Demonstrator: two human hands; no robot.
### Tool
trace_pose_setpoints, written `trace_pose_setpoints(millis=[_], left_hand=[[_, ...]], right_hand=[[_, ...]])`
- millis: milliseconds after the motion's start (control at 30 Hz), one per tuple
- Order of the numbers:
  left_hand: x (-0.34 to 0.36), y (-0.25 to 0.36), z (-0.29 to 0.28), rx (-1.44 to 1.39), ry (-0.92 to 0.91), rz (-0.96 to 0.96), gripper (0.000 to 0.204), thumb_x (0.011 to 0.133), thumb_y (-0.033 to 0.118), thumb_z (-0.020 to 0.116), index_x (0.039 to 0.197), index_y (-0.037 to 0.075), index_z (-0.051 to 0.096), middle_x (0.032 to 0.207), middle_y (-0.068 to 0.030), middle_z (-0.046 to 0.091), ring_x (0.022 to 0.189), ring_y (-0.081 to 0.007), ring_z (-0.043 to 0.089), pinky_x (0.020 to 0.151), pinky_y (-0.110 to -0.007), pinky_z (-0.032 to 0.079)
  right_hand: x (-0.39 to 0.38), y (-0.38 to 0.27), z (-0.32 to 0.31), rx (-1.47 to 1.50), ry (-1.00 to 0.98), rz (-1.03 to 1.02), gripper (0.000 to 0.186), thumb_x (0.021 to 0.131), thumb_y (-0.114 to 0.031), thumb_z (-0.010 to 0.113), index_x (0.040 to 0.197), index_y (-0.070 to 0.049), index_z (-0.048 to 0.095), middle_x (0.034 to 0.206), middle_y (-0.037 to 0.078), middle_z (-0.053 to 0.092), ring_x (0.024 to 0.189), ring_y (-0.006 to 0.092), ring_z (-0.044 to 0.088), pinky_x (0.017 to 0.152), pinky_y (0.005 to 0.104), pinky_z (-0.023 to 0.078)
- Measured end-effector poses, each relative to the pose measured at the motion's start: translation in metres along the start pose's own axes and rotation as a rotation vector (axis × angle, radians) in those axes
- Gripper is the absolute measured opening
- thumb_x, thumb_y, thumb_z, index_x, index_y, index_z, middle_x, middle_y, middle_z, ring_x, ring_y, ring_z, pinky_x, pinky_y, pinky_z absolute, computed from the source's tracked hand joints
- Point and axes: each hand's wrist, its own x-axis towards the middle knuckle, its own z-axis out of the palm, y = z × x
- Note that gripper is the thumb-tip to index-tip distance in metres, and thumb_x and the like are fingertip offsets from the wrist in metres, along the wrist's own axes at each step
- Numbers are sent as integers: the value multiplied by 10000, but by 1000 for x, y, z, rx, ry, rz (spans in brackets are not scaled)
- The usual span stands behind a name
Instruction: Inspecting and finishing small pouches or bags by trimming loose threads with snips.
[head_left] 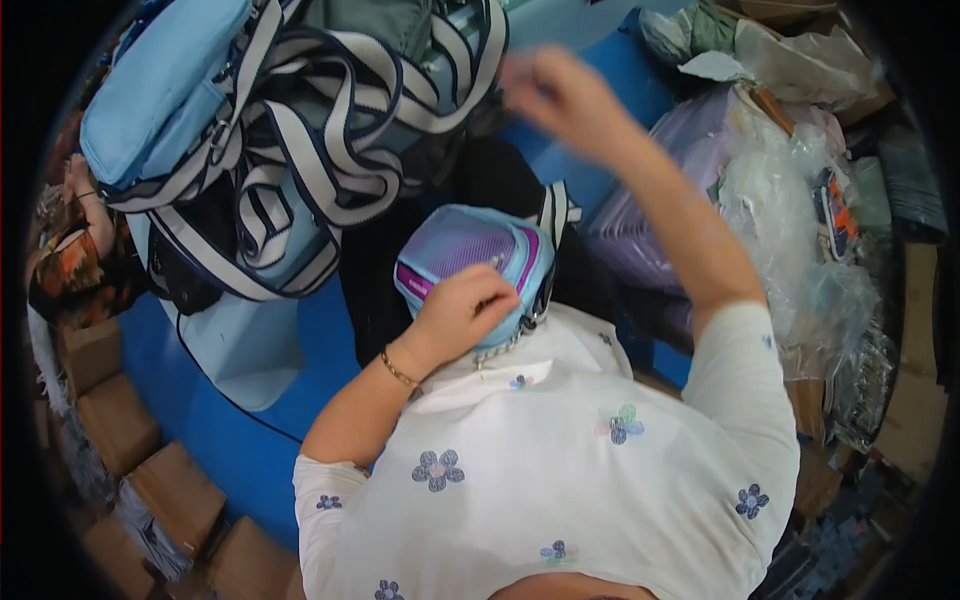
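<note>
In my lap sits a small light-blue bag (450, 238) with a purple mesh front, purple trim and a metal clip and short chain on its near side. My left hand (465, 308) rests over its near edge with fingers curled, gripping it. A striped strap end (560, 205) sticks out behind the bag. My right hand (565, 95) is raised and reaches far forward, beside a heap of navy-and-white striped straps (345, 130). Motion smears its fingers, so whether they hold anything is unclear.
A larger light-blue bag (160, 90) lies at the far left among the straps. To the right are lilac plastic-wrapped goods (650, 215) and crumpled clear plastic (775, 200). Cardboard boxes (178, 490) line the lower left. Another person's arm (90, 210) shows at the left edge.
</note>
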Motion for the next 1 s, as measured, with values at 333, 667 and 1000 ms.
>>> trace_pose_setpoints(millis=[333, 667, 1000], left_hand=[[-6, -6, -5, -62, 28, -81, 78, 875, 78, 602, 888, 10, 565, 828, -102, 552, 738, -242, 534, 657, -312, 440], [-6, 1, 3, 149, 133, -25, 74, 875, 113, 607, 887, 48, 574, 829, -89, 559, 694, -292, 573, 574, -344, 465], [2, 3, 1, 251, 66, -30, 116, 898, 175, 580, 878, 63, 560, 821, -85, 580, 686, -303, 593, 553, -371, 480]], right_hand=[[160, 87, 19, -568, -60, 393, 256, 834, -199, 562, 998, -38, 673, 981, 206, 650, 938, 398, 613, 814, 462, 505], [101, 128, -21, -591, 328, 274, 239, 864, -224, 510, 878, -42, 666, 865, 198, 670, 831, 366, 652, 733, 462, 507], [-109, -79, -46, -43, -461, 468, 349, 794, -241, 730, 1088, -68, 658, 792, 108, 567, 752, 250, 600, 654, 330, 468]])
